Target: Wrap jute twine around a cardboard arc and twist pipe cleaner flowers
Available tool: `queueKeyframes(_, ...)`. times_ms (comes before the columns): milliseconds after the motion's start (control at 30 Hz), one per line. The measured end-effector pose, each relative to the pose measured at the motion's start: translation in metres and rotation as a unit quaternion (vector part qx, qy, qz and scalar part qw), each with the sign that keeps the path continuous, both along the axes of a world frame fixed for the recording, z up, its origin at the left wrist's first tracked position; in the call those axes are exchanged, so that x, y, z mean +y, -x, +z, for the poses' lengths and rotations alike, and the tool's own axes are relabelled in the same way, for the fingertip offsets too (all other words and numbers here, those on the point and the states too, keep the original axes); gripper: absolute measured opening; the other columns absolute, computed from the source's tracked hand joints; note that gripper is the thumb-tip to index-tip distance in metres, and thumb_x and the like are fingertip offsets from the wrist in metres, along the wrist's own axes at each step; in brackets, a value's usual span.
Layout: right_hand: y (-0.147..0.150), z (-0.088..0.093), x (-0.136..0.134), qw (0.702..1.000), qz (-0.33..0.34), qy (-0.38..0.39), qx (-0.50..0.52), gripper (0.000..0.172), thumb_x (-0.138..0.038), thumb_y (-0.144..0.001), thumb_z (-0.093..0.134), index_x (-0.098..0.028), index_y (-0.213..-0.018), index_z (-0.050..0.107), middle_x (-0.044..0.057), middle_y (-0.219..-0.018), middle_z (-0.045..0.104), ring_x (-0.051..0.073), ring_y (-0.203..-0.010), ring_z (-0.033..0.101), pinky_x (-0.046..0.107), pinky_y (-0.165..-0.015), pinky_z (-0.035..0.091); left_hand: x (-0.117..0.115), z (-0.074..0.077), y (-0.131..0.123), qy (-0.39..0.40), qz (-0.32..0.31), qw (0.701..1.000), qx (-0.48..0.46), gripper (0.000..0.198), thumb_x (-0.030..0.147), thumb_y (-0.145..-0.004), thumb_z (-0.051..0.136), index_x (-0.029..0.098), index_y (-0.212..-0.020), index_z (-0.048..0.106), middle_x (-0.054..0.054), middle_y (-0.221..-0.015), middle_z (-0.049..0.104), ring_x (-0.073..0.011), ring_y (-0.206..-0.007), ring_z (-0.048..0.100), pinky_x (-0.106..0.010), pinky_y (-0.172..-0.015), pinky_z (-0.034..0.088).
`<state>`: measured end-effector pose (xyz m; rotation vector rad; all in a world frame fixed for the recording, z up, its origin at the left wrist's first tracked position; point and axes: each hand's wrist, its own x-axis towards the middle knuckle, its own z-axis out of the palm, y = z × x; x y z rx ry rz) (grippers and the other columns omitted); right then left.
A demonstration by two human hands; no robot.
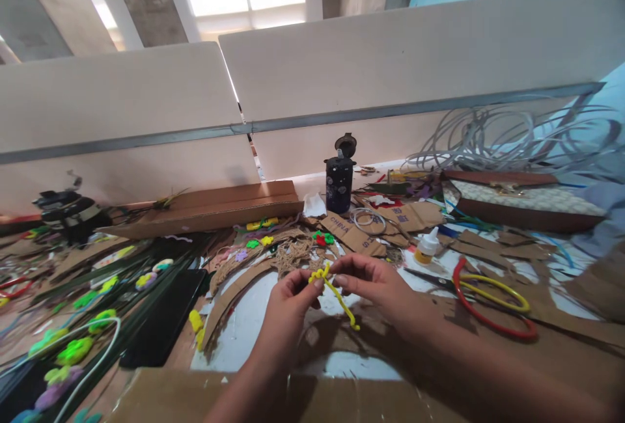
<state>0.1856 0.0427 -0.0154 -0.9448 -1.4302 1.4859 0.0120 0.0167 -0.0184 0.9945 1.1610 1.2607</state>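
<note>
Between my two hands, over the middle of the table, is a yellow pipe cleaner (346,304) bent into small loops at its top, with a straight tail hanging down to the right. My left hand (299,293) pinches the looped part between thumb and fingers. My right hand (364,278) has its thumb and fingertips closed on the same pipe cleaner near the loops. Just behind the hands lies a curved cardboard strip (239,293) with knotted brown twine (293,254) and small fuzzy flowers. A red and green fuzzy flower (322,239) sits by the twine.
Scissors (493,296) with red and yellow handles lie to the right, near a small glue bottle (426,246). A dark tumbler (339,182) stands at the back, its lid up. A handbag (522,202), a black phone-like slab (166,315), fuzzy flowers (75,350) and cardboard scraps surround the work.
</note>
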Motion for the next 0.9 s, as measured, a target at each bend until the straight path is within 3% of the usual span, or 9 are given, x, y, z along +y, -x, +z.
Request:
queueKeyframes(200,0.007,-0.004,-0.005,0.997,0.044,0.053,-0.039,0.024,-0.033,-0.068,0.078,-0.018,-0.079,0.064,-0.002,-0.067,0.06,0.013,-0.059,0.051,0.026,-0.056,0.041,-0.003,0.0,0.005,0.004,0.029,0.999,-0.019,0.018,0.031,-0.067,0.077,0.017,-0.071,0.065,0.003,-0.062,0.056,-0.0125,-0.06,0.046,-0.025,-0.062,0.035)
queueKeyframes(333,0.007,-0.002,-0.008,0.996,0.044,0.01,-0.079,0.015,-0.029,-0.071,0.073,-0.018,-0.075,0.063,-0.001,-0.068,0.06,0.014,-0.063,0.053,0.026,-0.059,0.04,-0.003,-0.003,0.005,0.007,0.02,0.999,-0.039,0.015,0.027,-0.069,0.077,0.017,-0.072,0.066,0.002,-0.063,0.057,-0.012,-0.061,0.047,-0.025,-0.063,0.036)
queueKeyframes(533,0.002,-0.008,-0.006,0.997,0.045,-0.043,-0.047,0.024,-0.035,-0.085,0.066,-0.02,-0.103,0.062,0.002,-0.087,0.067,0.019,-0.081,0.061,0.029,-0.071,0.046,0.001,-0.01,0.008,0.033,0.039,0.995,-0.089,0.019,0.028,-0.067,0.081,0.017,-0.077,0.069,-0.001,-0.071,0.062,-0.0118,-0.063,0.052,-0.024,-0.064,0.04)
queueKeyframes(633,-0.003,-0.001,-0.002,0.992,0.025,-0.085,-0.09,0.025,-0.032,-0.086,0.064,-0.02,-0.108,0.062,0.005,-0.092,0.069,0.021,-0.087,0.063,0.031,-0.075,0.048,0.003,-0.013,0.01,0.046,0.032,0.993,-0.108,0.025,0.031,-0.065,0.083,0.017,-0.079,0.069,-0.002,-0.075,0.065,-0.0121,-0.064,0.054,-0.024,-0.064,0.043)
queueKeyframes(700,-0.014,0.014,0.002,0.975,0.007,-0.152,-0.165,0.02,-0.028,-0.086,0.061,-0.02,-0.105,0.065,0.005,-0.093,0.071,0.021,-0.086,0.064,0.031,-0.075,0.047,0.003,-0.013,0.012,0.052,0.032,0.993,-0.104,0.029,0.032,-0.062,0.085,0.016,-0.08,0.069,-0.002,-0.075,0.066,-0.0121,-0.063,0.056,-0.024,-0.064,0.044)
queueKeyframes(800,-0.049,0.043,0.003,0.916,0.015,-0.237,-0.322,0.013,-0.023,-0.086,0.06,-0.022,-0.092,0.071,0.002,-0.087,0.072,0.02,-0.079,0.063,0.03,-0.072,0.044,0.005,-0.012,0.017,0.069,0.062,0.992,-0.086,0.034,0.033,-0.059,0.088,0.016,-0.082,0.07,-0.001,-0.075,0.067,-0.012,-0.064,0.058,-0.022,-0.063,0.045)
queueKeyframes(900,-0.103,0.063,-0.002,0.864,0.01,-0.229,-0.448,0.015,-0.024,-0.088,0.058,-0.023,-0.088,0.073,0.001,-0.085,0.073,0.021,-0.078,0.065,0.029,-0.069,0.043,0.008,-0.009,0.021,0.065,0.075,0.992,-0.072,0.038,0.035,-0.056,0.089,0.015,-0.083,0.071,0.0,-0.077,0.068,-0.0118,-0.066,0.059,-0.021,-0.062,0.046)
